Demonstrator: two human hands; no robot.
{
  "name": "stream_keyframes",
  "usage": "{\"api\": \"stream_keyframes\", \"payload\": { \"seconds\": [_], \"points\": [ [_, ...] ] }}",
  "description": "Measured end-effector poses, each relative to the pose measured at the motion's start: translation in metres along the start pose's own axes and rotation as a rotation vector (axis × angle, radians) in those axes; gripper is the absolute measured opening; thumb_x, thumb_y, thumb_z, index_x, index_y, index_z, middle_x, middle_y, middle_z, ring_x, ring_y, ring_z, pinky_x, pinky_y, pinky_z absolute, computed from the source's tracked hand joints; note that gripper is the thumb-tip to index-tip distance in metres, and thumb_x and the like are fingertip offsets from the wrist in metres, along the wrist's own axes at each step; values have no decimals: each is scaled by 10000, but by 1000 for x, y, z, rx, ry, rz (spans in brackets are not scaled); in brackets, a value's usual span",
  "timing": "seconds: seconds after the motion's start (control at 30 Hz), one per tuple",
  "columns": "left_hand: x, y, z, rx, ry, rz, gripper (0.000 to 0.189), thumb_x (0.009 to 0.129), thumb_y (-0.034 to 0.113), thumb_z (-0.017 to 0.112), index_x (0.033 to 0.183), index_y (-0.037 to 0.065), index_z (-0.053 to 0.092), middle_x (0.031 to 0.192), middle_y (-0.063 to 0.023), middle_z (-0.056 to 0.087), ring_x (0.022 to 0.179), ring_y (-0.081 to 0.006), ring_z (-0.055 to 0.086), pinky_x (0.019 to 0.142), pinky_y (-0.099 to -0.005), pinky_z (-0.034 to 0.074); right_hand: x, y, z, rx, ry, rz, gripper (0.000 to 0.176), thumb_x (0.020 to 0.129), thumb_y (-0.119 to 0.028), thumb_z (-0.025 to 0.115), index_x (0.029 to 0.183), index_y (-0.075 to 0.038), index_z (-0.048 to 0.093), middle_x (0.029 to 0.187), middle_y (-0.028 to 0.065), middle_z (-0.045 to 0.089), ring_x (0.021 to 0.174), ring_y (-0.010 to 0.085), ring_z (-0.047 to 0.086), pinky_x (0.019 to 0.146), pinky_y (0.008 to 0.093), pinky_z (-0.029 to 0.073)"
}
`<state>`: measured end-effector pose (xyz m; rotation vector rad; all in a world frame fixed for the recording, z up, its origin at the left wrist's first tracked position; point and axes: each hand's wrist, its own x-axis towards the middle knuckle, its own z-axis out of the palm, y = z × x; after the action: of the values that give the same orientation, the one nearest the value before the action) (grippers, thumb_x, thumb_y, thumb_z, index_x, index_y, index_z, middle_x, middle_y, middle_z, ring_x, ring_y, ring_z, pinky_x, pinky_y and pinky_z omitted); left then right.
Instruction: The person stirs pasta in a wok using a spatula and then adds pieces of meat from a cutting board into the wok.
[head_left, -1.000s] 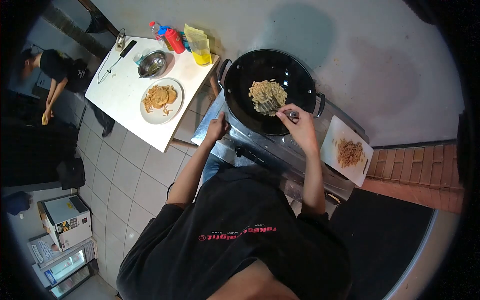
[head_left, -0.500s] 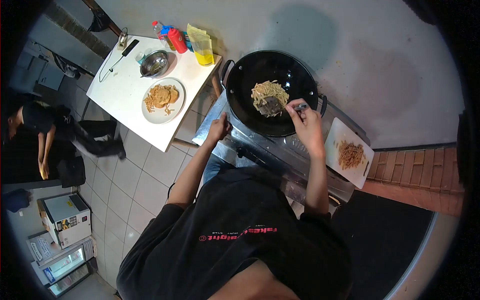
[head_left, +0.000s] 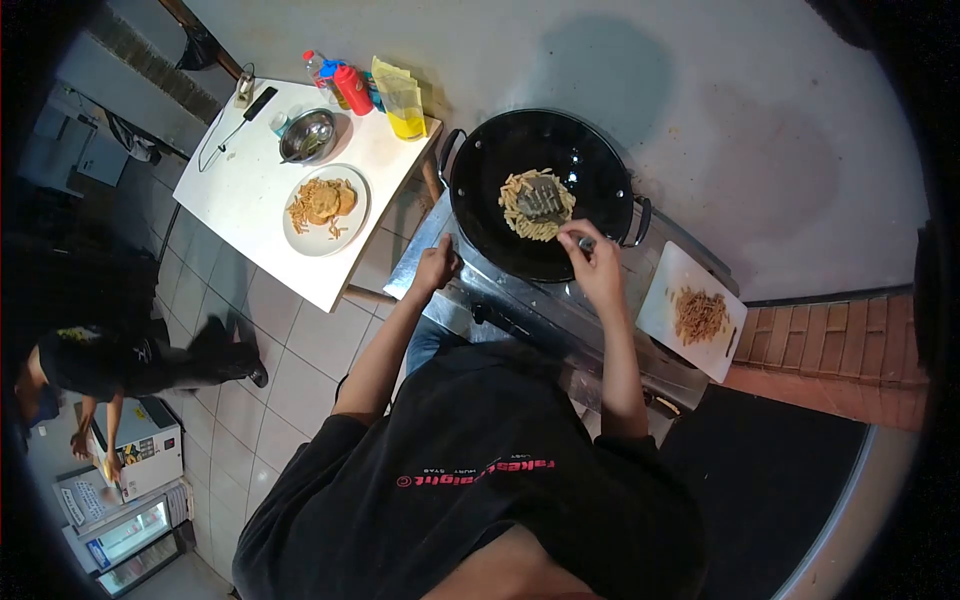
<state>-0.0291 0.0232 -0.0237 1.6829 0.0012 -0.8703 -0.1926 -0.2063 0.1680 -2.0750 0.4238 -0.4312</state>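
Observation:
A black wok (head_left: 500, 150) sits on a steel stove (head_left: 560, 310), with a heap of pale fried strips (head_left: 520, 205) in its middle. My right hand (head_left: 592, 262) grips the handle of a metal spatula (head_left: 545, 197) whose blade lies on the heap. My left hand (head_left: 436, 266) rests closed on the stove's left front edge, just below the wok's rim; I cannot see anything in it.
A white table (head_left: 250, 200) at left holds a plate of fried food (head_left: 325, 205), a steel bowl (head_left: 307, 135), a red bottle (head_left: 352, 88) and a yellow pack (head_left: 402, 95). A white tray of strips (head_left: 695, 315) lies right of the stove. Another person (head_left: 120, 365) moves at far left.
My right hand has drawn back toward the wok's near rim and the spatula blade now sits on top of the strips. The person at left has moved down the tiled floor.

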Motion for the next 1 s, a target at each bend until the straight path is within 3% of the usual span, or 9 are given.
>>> {"api": "stream_keyframes", "payload": {
  "seconds": [0.17,0.33,0.4,0.47,0.63,0.77,0.87,0.93,1.0],
  "points": [
    [-2,3,0,2,-5,-8,681,954,591,393,493,95,463,486,-45,480,386,-138,410,380,-273,281,-25,3,17,61,9,-175,150,849,-118,703,934,-13,637,794,103,641,631,154,581,565,286,454],
    [-4,4,0,5,-28,30,674,958,587,387,498,99,463,486,-42,473,391,-136,414,381,-276,283,-12,-1,6,-28,63,-89,116,830,-107,712,906,-35,664,811,86,579,667,208,577,625,312,478],
    [1,3,0,-32,-39,6,671,960,582,386,500,100,462,488,-42,472,394,-135,416,383,-276,285,-4,2,11,-94,188,-313,115,826,-112,713,904,-41,665,808,91,570,698,220,589,652,314,482],
    [1,0,-1,-48,-31,-11,666,964,575,387,505,98,461,496,-43,475,395,-133,418,386,-274,284,0,1,15,-51,162,-256,115,837,-109,704,873,-16,649,862,101,581,722,216,597,667,310,483],
    [-5,4,0,-53,-35,11,668,953,588,401,512,91,473,504,-44,486,391,-133,416,381,-272,280,10,22,24,187,-10,-98,174,891,-118,648,823,36,603,760,100,576,666,203,581,657,298,474],
    [2,-4,3,-54,40,12,706,951,601,383,478,86,479,438,-25,436,334,-133,363,349,-279,236,13,33,16,49,4,-32,192,911,-137,624,825,33,602,707,122,556,643,190,584,632,318,463],
    [-8,9,4,-41,23,-13,707,951,602,384,476,86,482,435,-26,438,331,-134,365,344,-280,241,14,29,14,-12,15,-70,210,912,-139,612,808,41,580,752,150,557,662,238,600,619,351,453],
    [-5,8,3,-48,-3,-6,707,950,604,386,476,88,480,438,-27,443,331,-134,366,343,-281,244,2,7,20,-111,-56,-326,222,914,-104,591,772,59,540,734,123,523,632,282,540,598,344,428],
    [-5,7,2,-59,-20,0,706,948,606,388,475,89,479,442,-28,448,332,-134,367,342,-282,246,0,7,21,-149,-88,-332,209,898,-91,593,763,56,534,760,158,520,684,358,529,619,369,433]
  ]
}}
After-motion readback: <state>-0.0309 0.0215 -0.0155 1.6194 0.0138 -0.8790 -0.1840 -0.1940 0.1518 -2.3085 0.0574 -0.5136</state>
